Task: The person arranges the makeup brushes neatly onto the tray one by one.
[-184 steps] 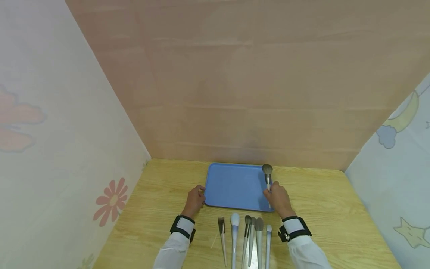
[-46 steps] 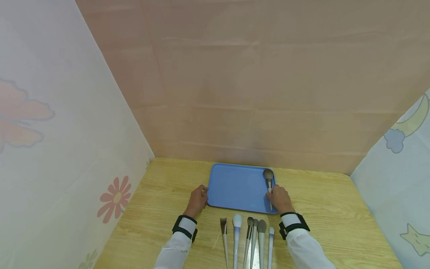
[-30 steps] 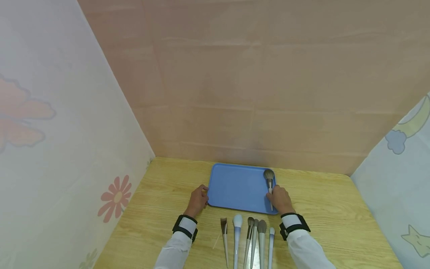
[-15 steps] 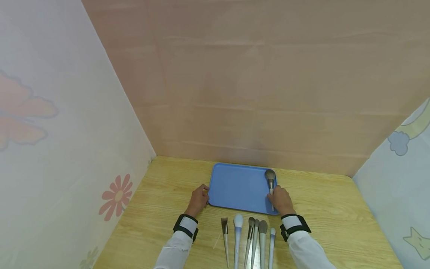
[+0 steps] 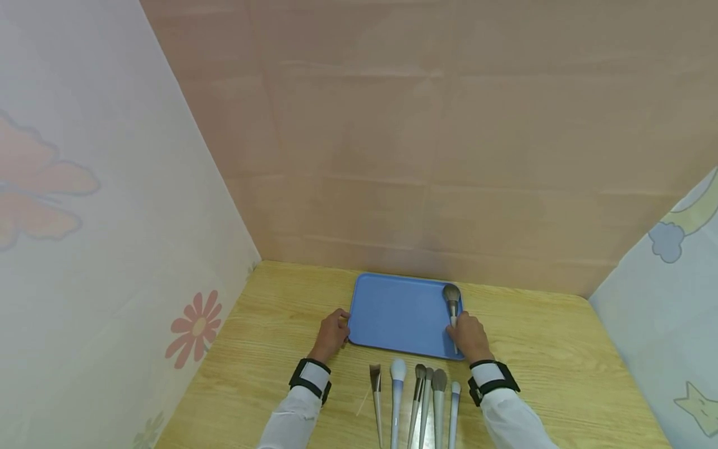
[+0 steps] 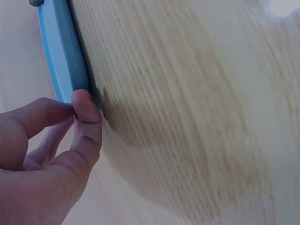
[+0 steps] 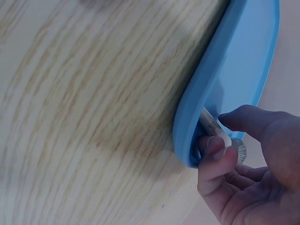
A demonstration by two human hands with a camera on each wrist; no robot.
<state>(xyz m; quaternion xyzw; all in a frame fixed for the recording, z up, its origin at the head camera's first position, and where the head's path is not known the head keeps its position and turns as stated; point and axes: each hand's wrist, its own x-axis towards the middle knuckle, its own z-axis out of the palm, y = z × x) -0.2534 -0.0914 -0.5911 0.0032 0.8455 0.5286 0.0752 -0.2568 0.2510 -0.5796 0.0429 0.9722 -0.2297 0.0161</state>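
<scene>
A blue tray [image 5: 398, 315] lies on the table towards the back. My left hand [image 5: 330, 337] is at its left edge; in the left wrist view the thumb and a finger pinch the tray's corner [image 6: 75, 70]. Over the right end is my right hand [image 5: 470, 337], its thumb and fingers about the pale handle of a makeup brush [image 5: 451, 294]. That brush lies lengthwise along the tray's right side, its dark fluffy head pointing to the back. From the right wrist, the handle [image 7: 215, 127] shows just inside the tray wall [image 7: 190, 124], partly hidden by fingers.
Several makeup brushes lie side by side in front of the tray, among them a flat dark-tipped one [image 5: 376, 390], a white-headed one [image 5: 397, 386] and a grey one [image 5: 439, 393]. A thin pale stick [image 5: 363, 402] is left of them. A brown wall [image 5: 359, 156] rises behind the table.
Since the earliest frame the right hand has brought the brush lower and inside the tray; its head previously overlapped the far right corner. Over the last second both hands hold nearly still; the view shifts slightly.
</scene>
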